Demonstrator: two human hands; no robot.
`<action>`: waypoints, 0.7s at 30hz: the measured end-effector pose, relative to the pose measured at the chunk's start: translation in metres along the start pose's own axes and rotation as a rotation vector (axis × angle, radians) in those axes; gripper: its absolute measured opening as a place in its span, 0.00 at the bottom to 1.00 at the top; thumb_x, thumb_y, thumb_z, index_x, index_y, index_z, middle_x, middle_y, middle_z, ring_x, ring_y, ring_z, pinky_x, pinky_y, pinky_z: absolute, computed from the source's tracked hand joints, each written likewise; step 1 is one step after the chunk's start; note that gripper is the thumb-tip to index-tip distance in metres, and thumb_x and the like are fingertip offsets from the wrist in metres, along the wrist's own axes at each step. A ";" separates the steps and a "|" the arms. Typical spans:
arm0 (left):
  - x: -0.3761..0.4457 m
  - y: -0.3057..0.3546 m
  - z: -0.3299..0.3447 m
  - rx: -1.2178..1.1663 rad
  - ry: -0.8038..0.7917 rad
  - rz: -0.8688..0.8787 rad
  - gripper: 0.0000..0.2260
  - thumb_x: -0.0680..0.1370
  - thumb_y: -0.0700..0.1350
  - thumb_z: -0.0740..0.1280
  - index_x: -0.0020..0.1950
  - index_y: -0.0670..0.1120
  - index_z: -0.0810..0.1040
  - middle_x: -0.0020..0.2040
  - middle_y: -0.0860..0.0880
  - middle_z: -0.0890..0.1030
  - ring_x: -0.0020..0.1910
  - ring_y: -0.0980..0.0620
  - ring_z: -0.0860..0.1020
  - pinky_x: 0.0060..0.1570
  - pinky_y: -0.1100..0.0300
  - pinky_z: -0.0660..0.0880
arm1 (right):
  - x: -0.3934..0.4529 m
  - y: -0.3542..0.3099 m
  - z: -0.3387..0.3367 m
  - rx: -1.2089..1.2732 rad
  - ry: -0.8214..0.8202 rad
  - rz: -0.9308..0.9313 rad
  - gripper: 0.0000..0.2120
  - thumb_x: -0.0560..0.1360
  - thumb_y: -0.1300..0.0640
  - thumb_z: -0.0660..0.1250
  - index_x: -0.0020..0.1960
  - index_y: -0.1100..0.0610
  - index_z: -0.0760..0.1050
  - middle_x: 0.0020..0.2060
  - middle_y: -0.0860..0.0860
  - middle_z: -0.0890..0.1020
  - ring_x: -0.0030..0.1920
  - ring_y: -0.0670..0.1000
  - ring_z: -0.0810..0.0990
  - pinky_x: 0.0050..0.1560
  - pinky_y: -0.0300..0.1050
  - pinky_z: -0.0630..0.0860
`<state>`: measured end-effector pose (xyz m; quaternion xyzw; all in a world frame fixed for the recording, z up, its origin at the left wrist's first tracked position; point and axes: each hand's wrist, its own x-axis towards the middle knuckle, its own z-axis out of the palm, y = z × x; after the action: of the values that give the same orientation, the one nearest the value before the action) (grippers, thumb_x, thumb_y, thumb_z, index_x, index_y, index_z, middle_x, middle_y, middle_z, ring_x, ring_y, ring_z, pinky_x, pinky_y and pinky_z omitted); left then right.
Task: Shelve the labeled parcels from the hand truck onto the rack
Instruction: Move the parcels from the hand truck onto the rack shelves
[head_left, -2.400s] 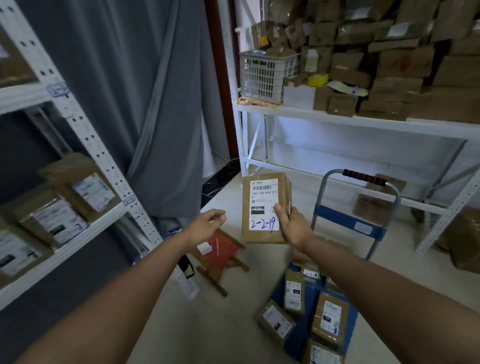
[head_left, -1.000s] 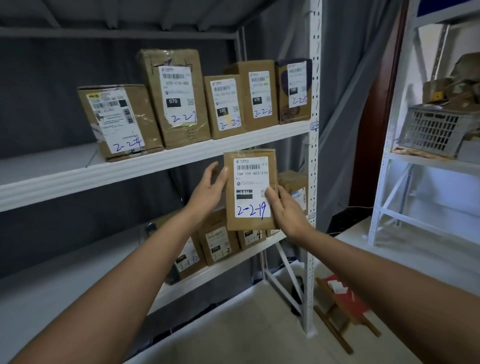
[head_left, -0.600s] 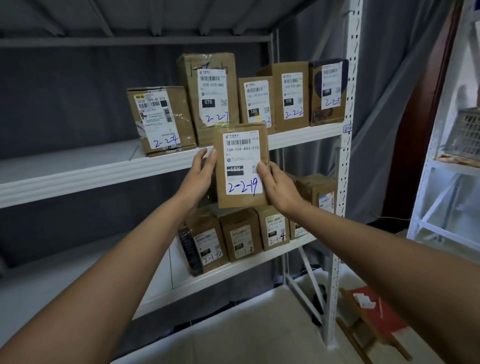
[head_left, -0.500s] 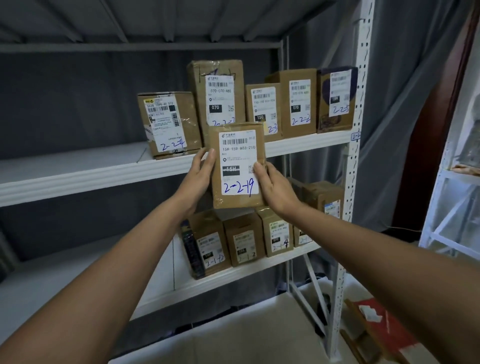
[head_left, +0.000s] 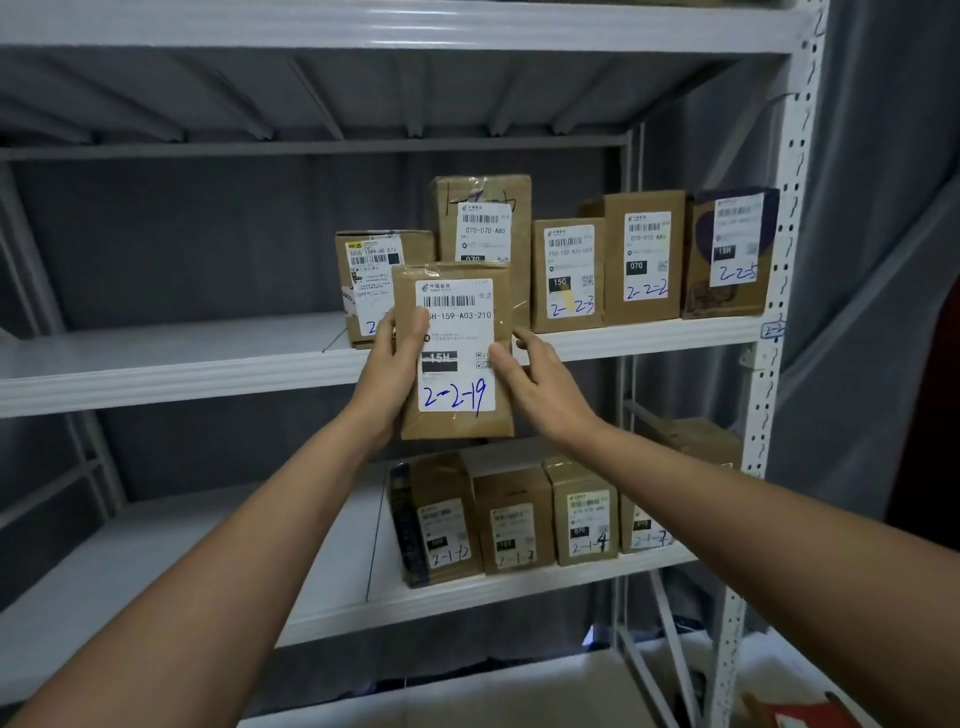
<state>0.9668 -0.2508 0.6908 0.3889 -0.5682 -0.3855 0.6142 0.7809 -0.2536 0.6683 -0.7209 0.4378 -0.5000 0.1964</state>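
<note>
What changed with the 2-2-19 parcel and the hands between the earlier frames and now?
The 2-2-19 parcel went from one-handed above the hand truck up to the rack's second shelf, in front of the parcels standing there. The left hand took hold of its edge; the right hand now looks loosened, fingers partly off. The shelved parcels stayed put.

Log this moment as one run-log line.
step: shelving | item: parcel 2-2-19 | left hand: gripping | right hand: gripping | position: raised before middle shelf, not yet set down
</note>
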 end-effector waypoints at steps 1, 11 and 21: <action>0.000 0.004 -0.004 0.005 0.019 0.013 0.25 0.76 0.63 0.64 0.70 0.58 0.65 0.56 0.52 0.83 0.51 0.50 0.84 0.54 0.44 0.80 | 0.003 -0.003 0.000 -0.007 0.003 -0.014 0.34 0.78 0.35 0.56 0.78 0.52 0.57 0.75 0.51 0.63 0.72 0.52 0.68 0.73 0.53 0.63; 0.013 0.056 -0.089 0.089 0.223 0.186 0.26 0.78 0.63 0.62 0.72 0.53 0.64 0.55 0.52 0.83 0.48 0.54 0.84 0.45 0.56 0.81 | 0.053 -0.047 0.017 -0.235 0.086 -0.173 0.30 0.81 0.38 0.53 0.77 0.54 0.58 0.75 0.52 0.62 0.75 0.52 0.61 0.74 0.57 0.60; 0.060 0.073 -0.177 0.090 0.325 0.224 0.29 0.77 0.64 0.63 0.72 0.52 0.62 0.58 0.51 0.82 0.48 0.55 0.84 0.43 0.60 0.80 | 0.107 -0.093 0.071 -0.647 0.135 -0.315 0.31 0.80 0.40 0.59 0.77 0.52 0.57 0.77 0.52 0.57 0.77 0.55 0.53 0.74 0.57 0.51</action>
<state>1.1491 -0.2693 0.7725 0.4074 -0.5179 -0.2210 0.7190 0.8978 -0.3027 0.7641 -0.7699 0.4687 -0.4062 -0.1505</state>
